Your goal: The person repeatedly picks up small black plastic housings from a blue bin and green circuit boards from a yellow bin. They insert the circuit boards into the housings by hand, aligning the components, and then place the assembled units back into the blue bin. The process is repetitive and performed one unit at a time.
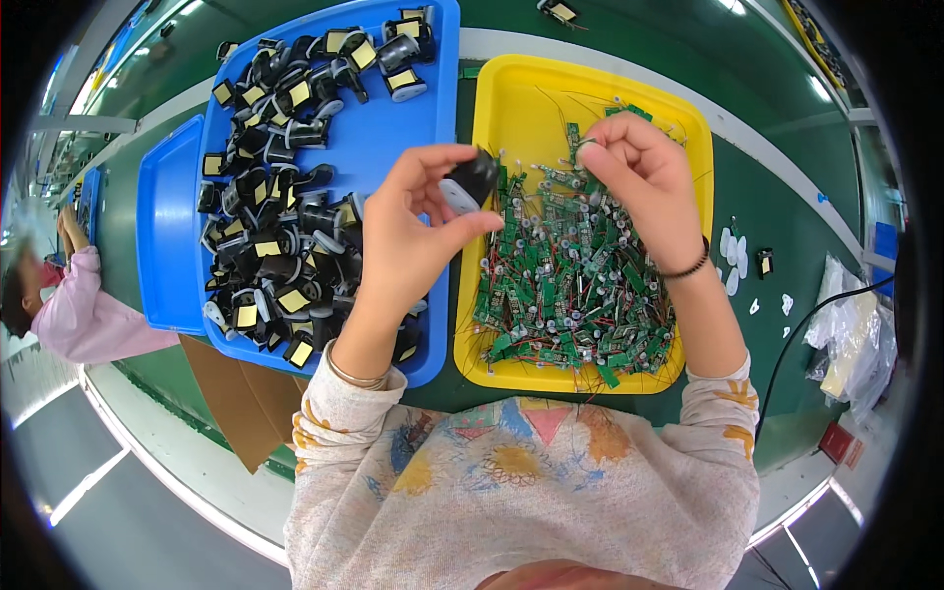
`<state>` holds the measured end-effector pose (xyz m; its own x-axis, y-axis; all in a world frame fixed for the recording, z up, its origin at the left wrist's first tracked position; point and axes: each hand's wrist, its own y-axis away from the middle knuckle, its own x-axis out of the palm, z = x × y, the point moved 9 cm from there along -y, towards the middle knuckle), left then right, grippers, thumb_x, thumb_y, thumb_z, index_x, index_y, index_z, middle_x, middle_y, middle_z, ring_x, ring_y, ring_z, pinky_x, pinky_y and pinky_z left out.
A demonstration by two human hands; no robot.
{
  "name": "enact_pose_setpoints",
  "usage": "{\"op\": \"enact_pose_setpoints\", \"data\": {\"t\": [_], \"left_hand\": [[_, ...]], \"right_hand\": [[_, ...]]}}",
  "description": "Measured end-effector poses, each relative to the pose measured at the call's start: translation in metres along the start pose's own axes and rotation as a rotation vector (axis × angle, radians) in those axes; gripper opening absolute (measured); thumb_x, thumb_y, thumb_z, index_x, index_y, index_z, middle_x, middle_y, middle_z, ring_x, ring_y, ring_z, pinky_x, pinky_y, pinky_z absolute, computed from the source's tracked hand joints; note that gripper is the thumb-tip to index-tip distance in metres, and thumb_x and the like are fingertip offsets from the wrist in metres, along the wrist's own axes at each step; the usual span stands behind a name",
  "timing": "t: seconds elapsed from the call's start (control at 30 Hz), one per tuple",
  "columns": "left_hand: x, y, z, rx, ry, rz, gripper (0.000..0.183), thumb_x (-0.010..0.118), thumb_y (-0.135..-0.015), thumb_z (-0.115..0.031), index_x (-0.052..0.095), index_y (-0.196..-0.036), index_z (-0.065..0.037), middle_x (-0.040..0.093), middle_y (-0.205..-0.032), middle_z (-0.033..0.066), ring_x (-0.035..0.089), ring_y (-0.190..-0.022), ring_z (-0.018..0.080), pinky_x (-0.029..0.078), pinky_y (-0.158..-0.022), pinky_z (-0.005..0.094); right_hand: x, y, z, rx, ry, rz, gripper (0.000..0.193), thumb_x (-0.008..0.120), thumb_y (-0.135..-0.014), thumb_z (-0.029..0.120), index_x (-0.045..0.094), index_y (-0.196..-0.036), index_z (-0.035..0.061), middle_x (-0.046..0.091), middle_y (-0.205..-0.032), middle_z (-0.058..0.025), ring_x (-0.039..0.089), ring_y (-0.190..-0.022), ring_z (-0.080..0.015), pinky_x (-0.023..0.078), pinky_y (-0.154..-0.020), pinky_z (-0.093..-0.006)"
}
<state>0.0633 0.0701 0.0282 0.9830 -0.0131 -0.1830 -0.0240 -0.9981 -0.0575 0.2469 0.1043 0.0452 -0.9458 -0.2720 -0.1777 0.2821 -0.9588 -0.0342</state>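
My left hand [418, 202] is closed around a black plastic housing [479, 175] with a grey oval disc on its near side, held in the air between the two trays. Over the far part of the yellow tray [500, 79], my right hand [639, 177] pinches a small green circuit board [574, 136] between thumb and index finger; the fingertips partly hide it. Beneath lies a heap of similar circuit boards [570, 285] with thin red and black wires. Many more black housings [285, 246], several with pale yellow pads, fill the left side of the blue tray [393, 138].
Another blue tray [169, 226] and a brown cardboard piece [241, 398] are at the left. Right of the yellow tray lie several pale oval discs [733, 254], a loose black piece [765, 262], a black cable [787, 339] and clear plastic bags [855, 334]. A person in pink [93, 310] sits far left.
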Motion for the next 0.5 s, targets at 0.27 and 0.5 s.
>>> {"op": "enact_pose_setpoints", "data": {"t": [0.27,0.5], "left_hand": [[0.04,0.01,0.008,-0.192,0.439,0.228,0.049,0.063,-0.07,0.009,0.049,-0.116,-0.002,0.054,-0.103,0.0063,0.057,-0.082,0.0095,0.047,-0.07,0.0219],[0.048,0.019,-0.005,-0.2,0.538,0.228,0.037,0.055,-0.082,-0.002,0.045,-0.117,0.001,0.056,-0.101,0.0087,0.057,-0.087,0.0132,0.048,-0.073,0.0244]], "right_hand": [[0.049,0.03,0.011,0.032,-0.856,0.234,0.012,0.052,-0.086,0.013,0.047,-0.092,0.0042,0.057,-0.078,-0.0073,0.054,-0.062,-0.0111,0.045,-0.054,-0.0205],[0.038,0.032,0.005,-0.061,-0.759,0.144,0.015,0.055,-0.083,0.002,0.047,-0.096,0.0022,0.057,-0.08,-0.0071,0.056,-0.068,-0.0106,0.047,-0.062,-0.022]]}}
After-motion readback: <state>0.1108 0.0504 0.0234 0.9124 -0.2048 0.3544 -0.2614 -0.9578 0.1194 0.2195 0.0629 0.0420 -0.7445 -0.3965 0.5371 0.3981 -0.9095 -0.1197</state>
